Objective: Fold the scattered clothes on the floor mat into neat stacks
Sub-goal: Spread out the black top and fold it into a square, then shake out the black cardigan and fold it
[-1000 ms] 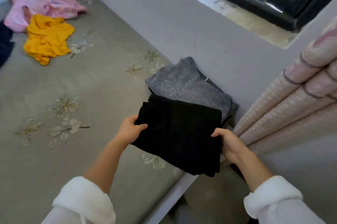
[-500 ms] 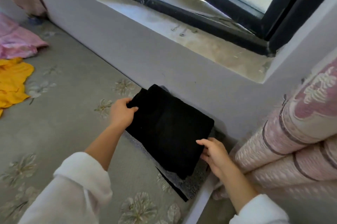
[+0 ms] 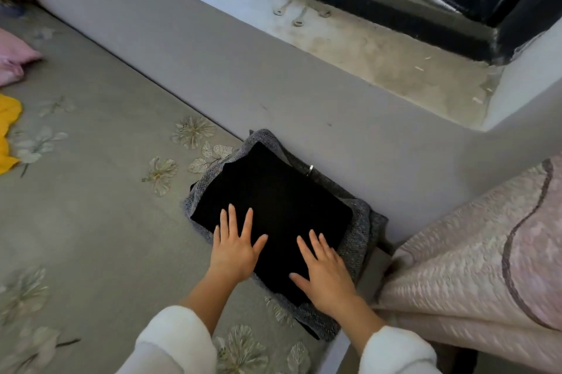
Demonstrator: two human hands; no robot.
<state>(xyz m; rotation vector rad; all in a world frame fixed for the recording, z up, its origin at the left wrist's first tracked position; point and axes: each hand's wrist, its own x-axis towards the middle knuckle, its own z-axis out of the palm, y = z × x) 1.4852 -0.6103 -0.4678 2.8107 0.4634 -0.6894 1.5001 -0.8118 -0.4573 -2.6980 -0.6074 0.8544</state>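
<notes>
Far left, cut off by the frame: a crumpled pink cloth garment (image 3: 12,65) and, just below it, a crumpled yellow cloth garment (image 3: 7,130). Both are unfolded and well apart from the stack. They lie on the grey-green flower-print floor mat (image 3: 91,236).

Centre: the left hand (image 3: 232,249) is flat, palm down, fingers straight & spread, on the near-left part of the folded black fabric garment (image 3: 273,197). It grips nothing. The black piece lies on top of a folded grey knit garment (image 3: 360,230), whose border shows on most sides. The stack sits against the grey wall under the window, at the mat's right edge. The right hand (image 3: 327,278) is the same: flat, fingers straight, pressing the near-right part of the black piece w/ nothing held.

Right: pale pink quilted bedding (image 3: 474,252), just beside the stack.

Looks like the pressing/smoothing step; two pieces stacked, pink & yellow not yet done.

Risks, as I judge them:
- Palms dragged sideways on lift-off could skew the black layer or pull its fold open, since nothing pins it.
- The stack's near corner reaches the mat's edge and prob. overhangs a bit, so more pieces could tip it off.
- The bedding is so close that a nudge could slump it onto the pile.
</notes>
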